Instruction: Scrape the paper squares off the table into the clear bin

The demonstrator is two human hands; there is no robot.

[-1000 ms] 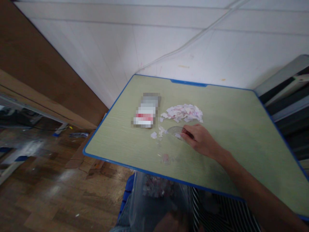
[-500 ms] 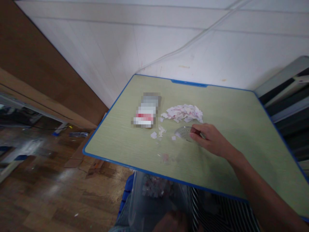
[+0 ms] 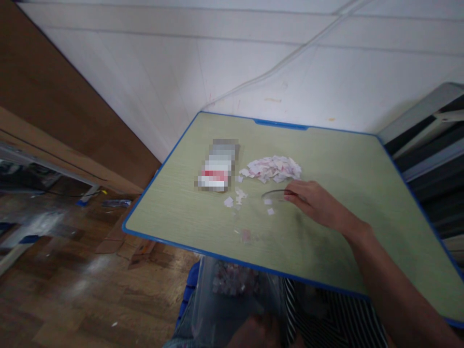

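One L hand (image 3: 259,332), shadowed & cut off at bottom, is showing too dimly to tell open vs. closed. Pixelation is masking a flat item (image 3: 217,166). R hand (image 3: 317,200) is gripping a thin, curved, greyish piece (image 3: 272,192), edge-on w/ one end hidden, over the tabletop (image 3: 348,159), nr. pinkish-white scraps (image 3: 273,168).

"What does the right hand (image 3: 315,200) pinch?"
"A thin curved piece (image 3: 274,191), seen edge-on, over the green desk (image 3: 348,164)."
"And around it?"
"A heap of paper scraps (image 3: 273,169) at ten o'clock from the hand; a pixelated oblong (image 3: 218,165) at nine from the heap; a tub (image 3: 210,309) at the view's six o'clock."
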